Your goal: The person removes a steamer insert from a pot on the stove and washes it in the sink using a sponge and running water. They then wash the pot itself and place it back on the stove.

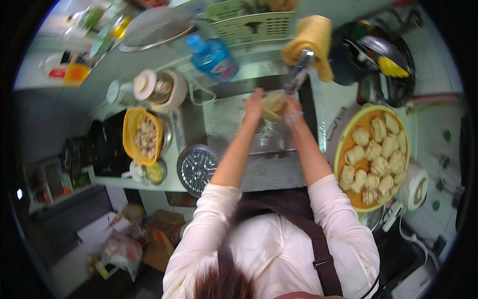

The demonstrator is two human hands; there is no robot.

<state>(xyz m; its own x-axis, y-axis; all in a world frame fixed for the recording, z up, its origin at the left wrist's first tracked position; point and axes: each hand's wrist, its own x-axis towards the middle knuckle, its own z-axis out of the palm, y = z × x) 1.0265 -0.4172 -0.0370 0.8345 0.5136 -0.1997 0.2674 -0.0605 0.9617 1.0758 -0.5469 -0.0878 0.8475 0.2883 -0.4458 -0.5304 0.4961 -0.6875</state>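
Both hands are over the stainless steel sink (224, 123). Between them stretches a pale tan item (273, 106), blurred; it may be a cloth or a thin bowl, I cannot tell which. My left hand (254, 106) grips its left side. At its right side is my right hand (293, 110), just under the spout of the metal faucet (298, 71), which partly hides the fingers. A whitish patch, perhaps foam or water, shows on the right wrist. The sink floor looks wet below the hands.
A yellow cloth (313, 45) drapes over the faucet's base. Behind the sink stands a blue detergent bottle (214, 59). At right, a round yellow-rimmed tray (337, 164) bears several rolled dough buns. At left are a yellow basket (129, 138) of chopped food and a perforated dark metal plate (198, 168).
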